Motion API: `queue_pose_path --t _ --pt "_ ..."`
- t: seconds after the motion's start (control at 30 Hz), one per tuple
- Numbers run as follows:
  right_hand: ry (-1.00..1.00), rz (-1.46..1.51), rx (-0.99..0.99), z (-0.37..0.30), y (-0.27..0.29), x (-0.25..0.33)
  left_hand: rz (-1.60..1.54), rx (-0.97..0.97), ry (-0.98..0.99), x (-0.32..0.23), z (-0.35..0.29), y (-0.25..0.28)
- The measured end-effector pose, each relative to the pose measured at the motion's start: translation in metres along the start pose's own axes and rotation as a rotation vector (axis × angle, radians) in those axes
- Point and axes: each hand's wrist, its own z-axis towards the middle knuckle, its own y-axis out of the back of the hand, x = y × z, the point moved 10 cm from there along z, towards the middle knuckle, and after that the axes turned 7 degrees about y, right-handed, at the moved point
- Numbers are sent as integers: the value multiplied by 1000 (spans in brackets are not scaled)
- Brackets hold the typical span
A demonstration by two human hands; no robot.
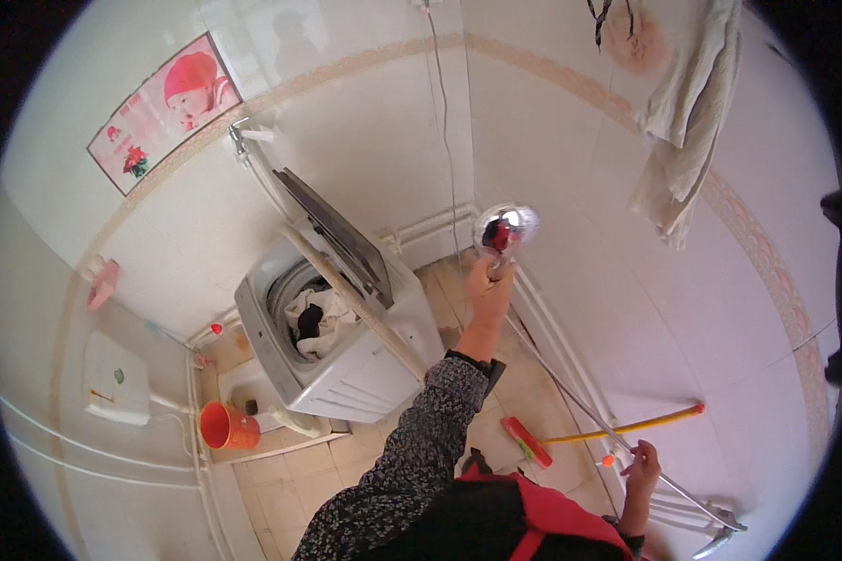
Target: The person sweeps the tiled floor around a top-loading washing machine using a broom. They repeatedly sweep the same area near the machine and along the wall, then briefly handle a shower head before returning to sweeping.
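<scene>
My left hand (489, 292) is closed around the handle of a shower head (507, 227), held up at arm's length near the wall corner. Its round, shiny face reflects red and dark patches. From the handle a silvery hose (571, 393) runs down along the right wall to a metal tap (718, 535) at the lower right. My right hand (641, 475) is low on the right beside this hose, fingers loosely bent and apart. Whether it touches the hose is hard to tell.
A top-loading washing machine (346, 393) stands open with cloths (323, 323) inside; a pole (355, 304) lies across it. An orange bucket (229, 425) is at left. A red broom (529, 441) with a yellow handle lies at right. Towels (692, 122) hang above.
</scene>
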Motion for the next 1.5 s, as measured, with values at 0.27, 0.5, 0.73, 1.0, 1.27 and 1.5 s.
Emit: queue_pose_path --t 0.27,0.5,0.73,1.0,1.27,1.5 --pt "253 121 193 48 -33 63 109 96 -54 -19 -43 -42" --pt "730 192 279 105 -109 199 193 149 8 -25 -92 -89" --pt "456 419 240 180 -169 245 -346 538 251 40 -99 -163" --pt "170 528 495 256 -243 215 668 1220 -693 25 26 -107" --pt "68 500 477 297 -297 244 992 11 32 154 466 -15" --pt "-59 331 443 321 -330 243 350 -478 548 246 566 166"
